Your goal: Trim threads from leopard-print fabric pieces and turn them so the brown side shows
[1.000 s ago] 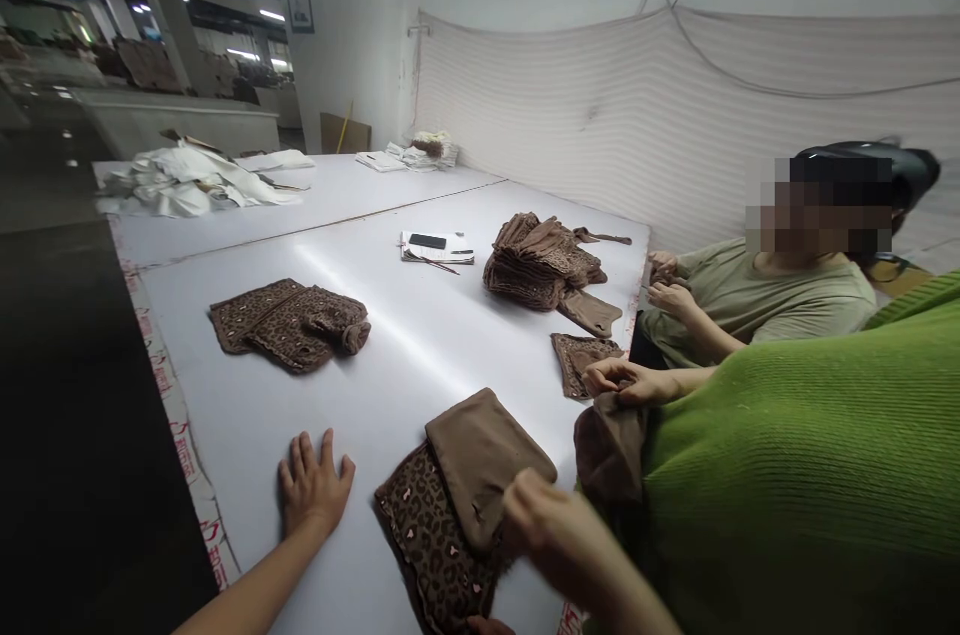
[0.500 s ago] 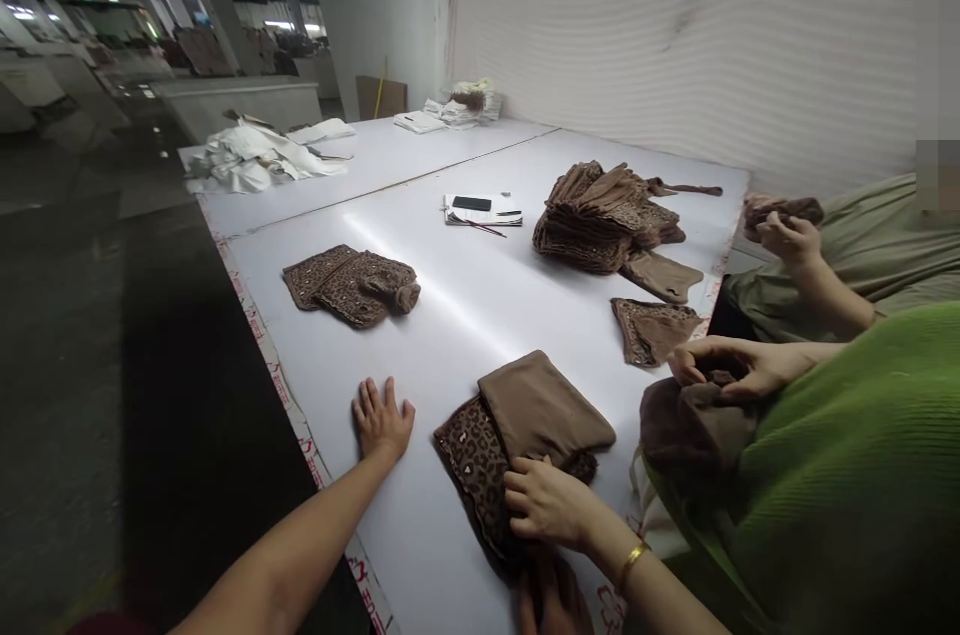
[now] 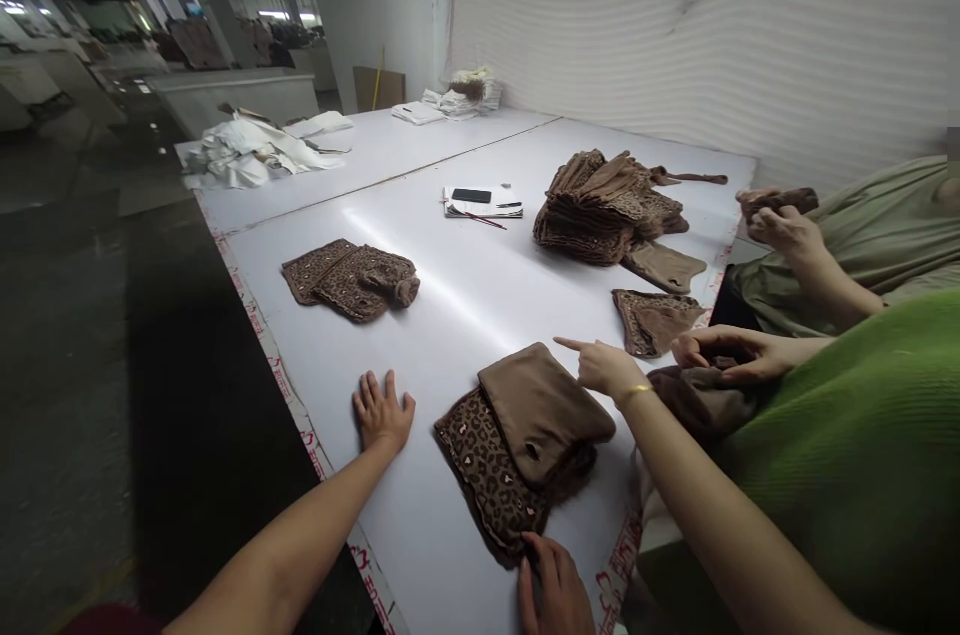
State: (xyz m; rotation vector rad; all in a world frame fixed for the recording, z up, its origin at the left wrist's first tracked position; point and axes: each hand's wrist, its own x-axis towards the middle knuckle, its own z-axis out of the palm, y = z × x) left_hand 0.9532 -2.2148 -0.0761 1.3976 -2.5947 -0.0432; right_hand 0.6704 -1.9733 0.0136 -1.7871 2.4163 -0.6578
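At the bottom edge a third hand (image 3: 553,587), whose I cannot tell, lays its fingertips on the near end of the stack (image 3: 517,445). The stack sits by the near corner of the table (image 3: 465,315). It has a leopard piece (image 3: 480,475) below and a plain brown piece (image 3: 536,400) folded on top, skewed to the right.

Just left of it, clear of the cloth, the left hand (image 3: 382,410) lies flat on the table, fingers spread, holding nothing. The right hand (image 3: 604,367), with a bangle (image 3: 634,393) at the wrist, hovers over the stack's far right corner. Its forefinger is stretched out to the left and the other fingers are curled in, empty.

Just beyond, a person in a green sweater (image 3: 847,455) grips dark cloth (image 3: 697,395) at the table edge. Farther on lie a small piece (image 3: 652,320), a bundle (image 3: 352,277) off to the left, a tall pile (image 3: 607,210) and a notebook (image 3: 480,205) with a phone (image 3: 472,195) on it. At the far right a co-worker's hand (image 3: 780,230) holds brown cloth. On the next table lie a white heap (image 3: 255,150) and papers (image 3: 450,100).
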